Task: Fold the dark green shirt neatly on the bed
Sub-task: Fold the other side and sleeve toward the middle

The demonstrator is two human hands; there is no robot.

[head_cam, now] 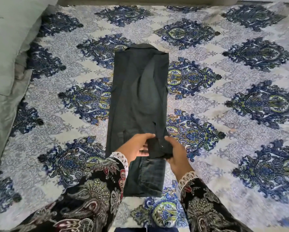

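The dark green shirt [137, 97] lies on the bed as a long narrow strip, sides and sleeves folded in, collar at the far end and hem toward me. A sleeve cuff with a small button [158, 148] is lifted off the strip near its lower third. My left hand [135, 148] pinches the cuff's left edge. Gripping the cuff's right side is my right hand [177, 154], thumb on top. Both wrists wear dark paisley sleeves with lace trim.
The bed is covered by a white-grey sheet with blue and green medallions [224, 101]. A grey pillow [8, 47] and grey bedding lie along the left edge. Open sheet extends on both sides of the shirt.
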